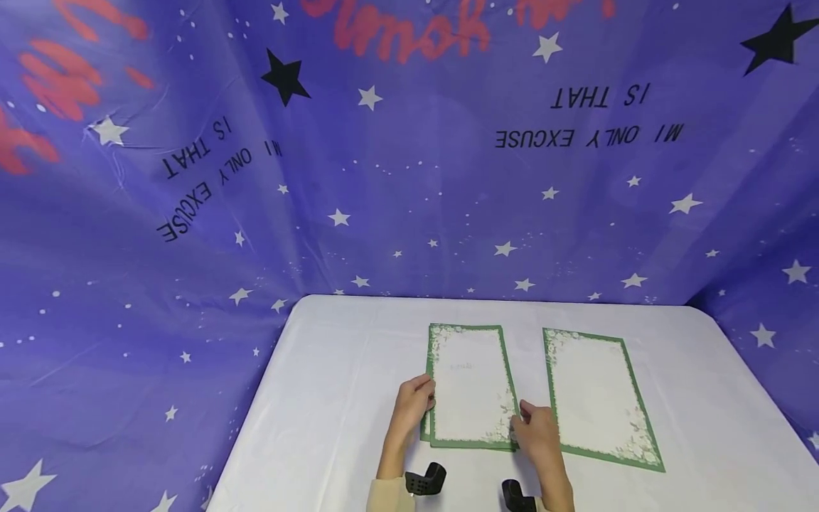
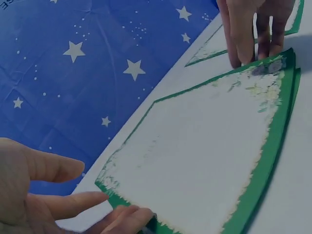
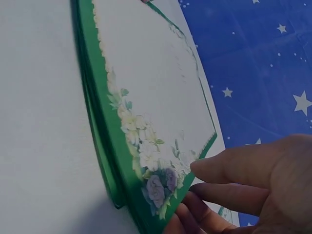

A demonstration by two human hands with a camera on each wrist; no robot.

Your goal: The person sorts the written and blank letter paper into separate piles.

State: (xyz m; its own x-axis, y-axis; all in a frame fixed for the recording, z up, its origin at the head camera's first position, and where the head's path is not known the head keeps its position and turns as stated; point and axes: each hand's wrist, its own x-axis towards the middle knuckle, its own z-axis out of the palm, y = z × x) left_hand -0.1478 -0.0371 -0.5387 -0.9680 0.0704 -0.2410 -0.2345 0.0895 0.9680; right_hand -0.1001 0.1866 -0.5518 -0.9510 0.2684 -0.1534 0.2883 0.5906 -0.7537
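Note:
A white sheet of paper (image 1: 470, 384) with a green border and printed flowers at two corners lies in front of me, over another green-edged sheet (image 1: 425, 429) that peeks out at its lower left. My left hand (image 1: 412, 403) is at the left edge of the top sheet. In the left wrist view its fingers (image 2: 129, 220) touch the green edge, while the thumb (image 2: 58, 166) stays apart from the paper. On the opposite side my right hand (image 1: 539, 434) pinches the edge near the flowered lower right corner, thumb (image 3: 219, 168) above and fingers below.
Another green-bordered flowered sheet (image 1: 601, 398) lies to the right, partly behind my right hand. A white cloth covers the table (image 1: 333, 370). Purple fabric with stars (image 1: 409, 178) hangs behind it. Black devices (image 1: 427, 480) sit at both wrists.

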